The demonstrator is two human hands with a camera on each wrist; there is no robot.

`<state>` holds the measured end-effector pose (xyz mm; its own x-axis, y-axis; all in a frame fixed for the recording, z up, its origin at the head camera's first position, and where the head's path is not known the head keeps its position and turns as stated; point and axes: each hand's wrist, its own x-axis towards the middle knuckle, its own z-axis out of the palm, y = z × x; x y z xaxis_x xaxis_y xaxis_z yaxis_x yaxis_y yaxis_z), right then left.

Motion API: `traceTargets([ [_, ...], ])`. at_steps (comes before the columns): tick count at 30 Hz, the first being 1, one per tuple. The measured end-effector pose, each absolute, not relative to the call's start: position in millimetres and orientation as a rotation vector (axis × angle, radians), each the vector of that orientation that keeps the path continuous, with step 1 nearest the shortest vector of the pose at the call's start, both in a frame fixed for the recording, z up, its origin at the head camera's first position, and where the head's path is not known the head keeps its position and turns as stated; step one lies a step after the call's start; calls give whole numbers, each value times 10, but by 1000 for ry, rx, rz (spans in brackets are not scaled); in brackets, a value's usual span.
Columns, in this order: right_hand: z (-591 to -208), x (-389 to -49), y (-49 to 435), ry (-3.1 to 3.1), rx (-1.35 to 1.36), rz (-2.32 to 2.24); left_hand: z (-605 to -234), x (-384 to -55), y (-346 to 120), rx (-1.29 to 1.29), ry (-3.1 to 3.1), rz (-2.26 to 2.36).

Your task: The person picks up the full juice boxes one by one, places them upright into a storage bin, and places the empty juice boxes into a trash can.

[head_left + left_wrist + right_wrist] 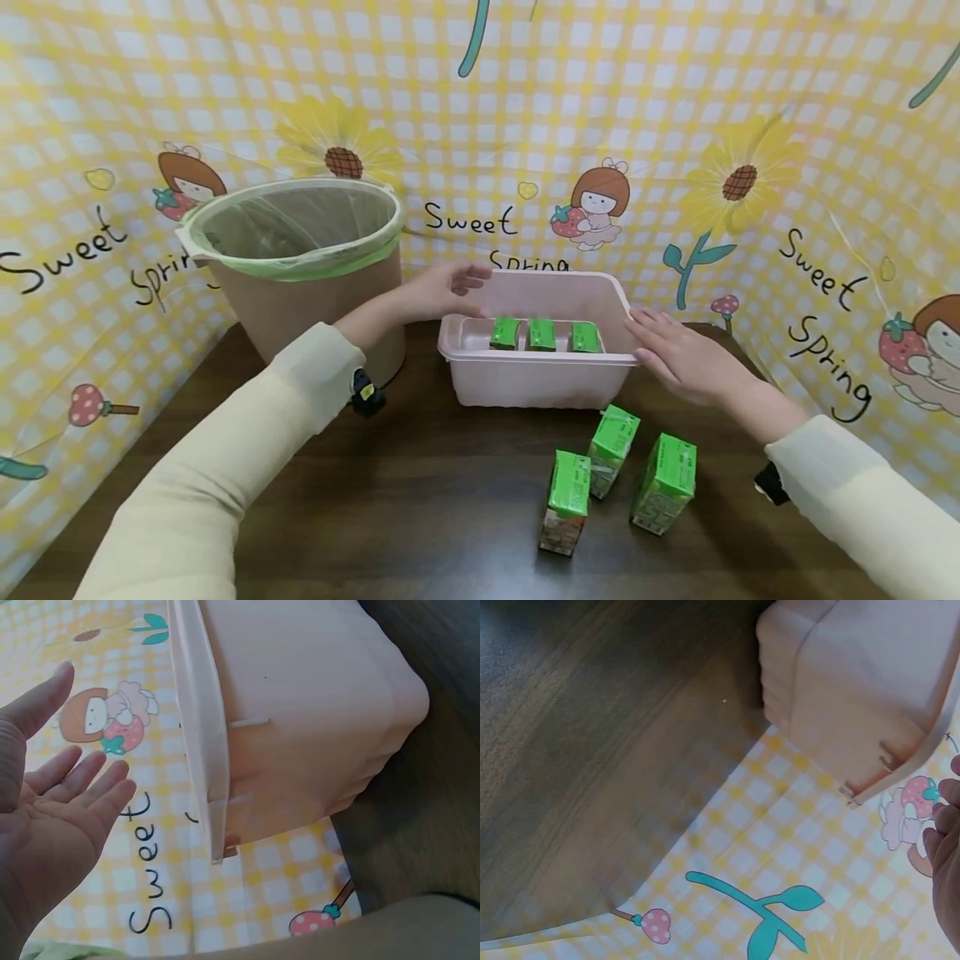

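Note:
A pale pink plastic bin [540, 382] stands on the table with three green-topped drink cartons [542, 335] in a row inside it. My left hand [442, 292] is held beside the bin's left end, fingers relaxed and thumb spread. In the left wrist view that hand [64, 802] shows a bare palm, apart from the bin's rim [206, 727]. At the opposite end, my right hand [686, 357] has its straight fingers right at the rim. The right wrist view catches only part of the right hand [946, 855], near the bin's wall [847, 705].
Three more upright drink cartons, a front one [566, 504], a back one [613, 446] and a right one [666, 483], stand on the dark wooden table [390, 508] before the bin. A tall brown trash can [322, 312] with a bag liner is at left. Checked cloth [465, 133] hangs behind.

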<state>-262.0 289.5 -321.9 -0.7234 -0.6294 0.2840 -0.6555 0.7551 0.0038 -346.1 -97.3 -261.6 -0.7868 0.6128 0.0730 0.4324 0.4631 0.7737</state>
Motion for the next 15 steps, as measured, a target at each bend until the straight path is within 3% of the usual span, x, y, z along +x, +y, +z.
traceTargets([
  [15, -3181, -2311, 2951, -2597, 994, 233, -2475, -2942, -1434, 1186, 2909, 1016],
])
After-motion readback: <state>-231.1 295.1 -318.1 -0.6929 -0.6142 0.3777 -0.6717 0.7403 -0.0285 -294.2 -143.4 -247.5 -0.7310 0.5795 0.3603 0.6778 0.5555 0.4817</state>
